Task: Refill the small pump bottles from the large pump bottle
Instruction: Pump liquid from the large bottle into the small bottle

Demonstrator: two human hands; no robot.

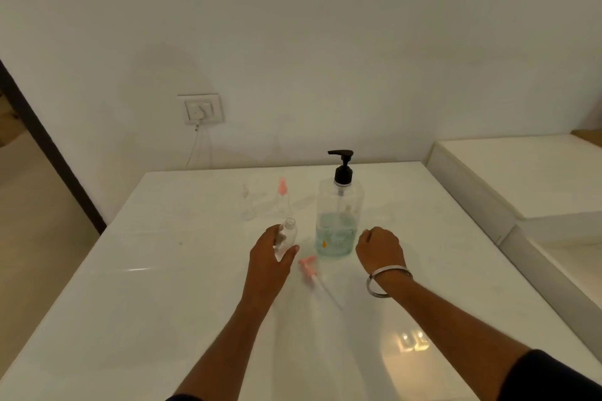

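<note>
A large clear pump bottle (pixel 338 215) with a black pump head stands mid-table, with blue-green liquid filling its lower part. My left hand (pixel 270 257) grips a small clear bottle (pixel 288 233) with an open neck, just left of the large one. That small bottle's pink pump (pixel 308 262) with its tube lies on the table between my hands. My right hand (pixel 379 246) rests to the right of the large bottle's base, fingers curled and holding nothing. Behind stand two more small bottles, one with a pink pump (pixel 282 197) and one with a clear top (pixel 246 203).
The white glossy table (pixel 163 270) ends at the wall behind. A wall socket (pixel 202 109) with a plugged cable sits above its far left. A white ledge (pixel 521 179) runs along the right side. A dark door frame (pixel 49 146) stands left.
</note>
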